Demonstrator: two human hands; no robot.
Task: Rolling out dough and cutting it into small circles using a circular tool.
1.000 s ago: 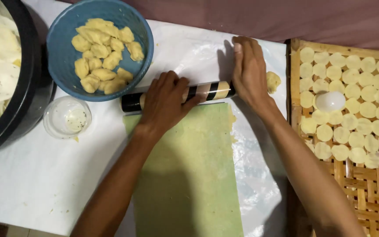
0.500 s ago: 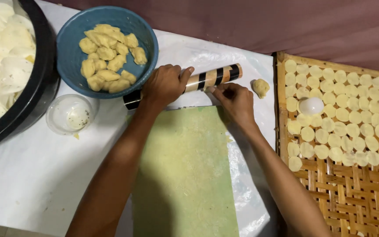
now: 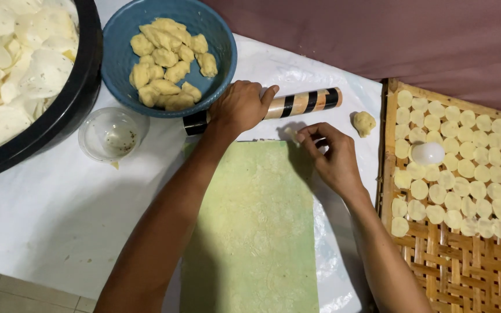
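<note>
Near the desk's far edge, left hand [image 3: 240, 107] grips the roller [image 3: 273, 107] while right hand [image 3: 331, 159] pinches dough [image 3: 290, 133], which might tear.

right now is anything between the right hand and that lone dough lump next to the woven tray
Nothing visible. The right hand pinches at the top edge of the green sheet, and the dough lump lies just beyond it on bare white plastic. The striped rolling pin, under the left hand, lies off to the side.
</note>
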